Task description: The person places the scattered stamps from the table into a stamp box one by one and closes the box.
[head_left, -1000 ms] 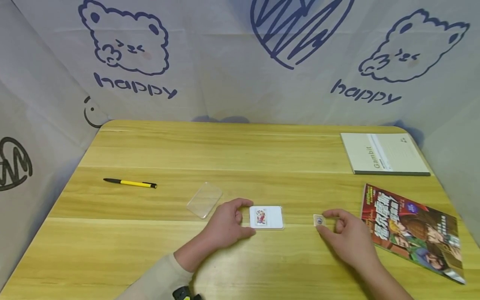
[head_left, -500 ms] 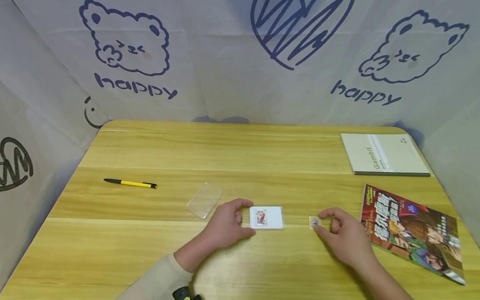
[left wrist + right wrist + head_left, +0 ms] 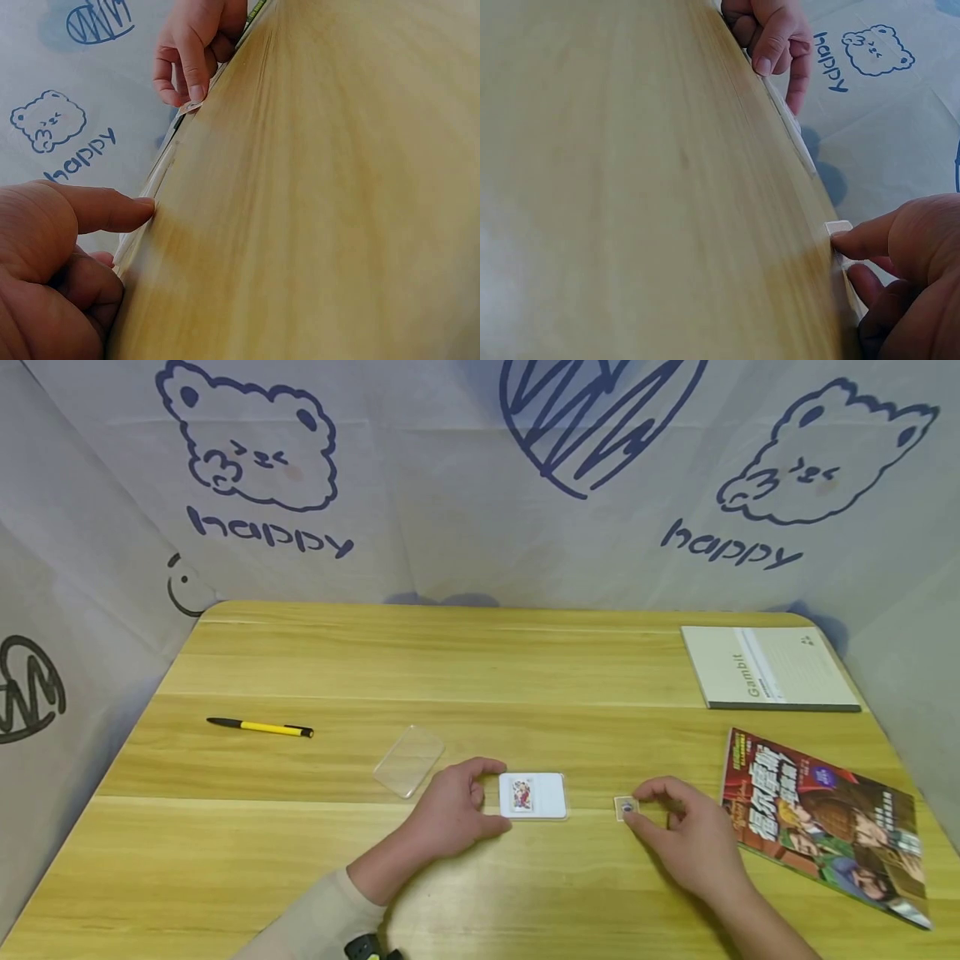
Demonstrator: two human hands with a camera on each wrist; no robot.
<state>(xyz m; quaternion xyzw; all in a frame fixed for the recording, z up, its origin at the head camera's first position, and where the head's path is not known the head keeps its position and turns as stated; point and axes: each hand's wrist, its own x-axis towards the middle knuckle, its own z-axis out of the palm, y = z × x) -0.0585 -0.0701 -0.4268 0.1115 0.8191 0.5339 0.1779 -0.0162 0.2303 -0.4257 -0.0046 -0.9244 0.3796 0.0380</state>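
My left hand (image 3: 459, 806) holds a shallow clear plastic case (image 3: 566, 806) by its near and far edges, thumb on one side and index finger on the other. Inside lies a white card (image 3: 549, 795), and a small colourful stamp (image 3: 522, 795) sits on the card's left half. To the right, my right hand (image 3: 693, 839) pinches a small square stamp-like piece (image 3: 621, 806) with a clear border and a dark print. A gap separates this piece from the case. In the right wrist view the pinched piece (image 3: 838, 226) appears tilted near the tabletop.
A clear plastic lid (image 3: 409, 760) lies left of the left hand, with a yellow and black pen (image 3: 261, 727) farther left. A magazine (image 3: 828, 827) is beside the right hand, and a notebook (image 3: 772, 668) is behind it. A printed cloth (image 3: 435, 510) hangs behind the table.
My right hand has shifted slightly left with the small square piece, closer to the case. The left hand and the case have stayed in place.
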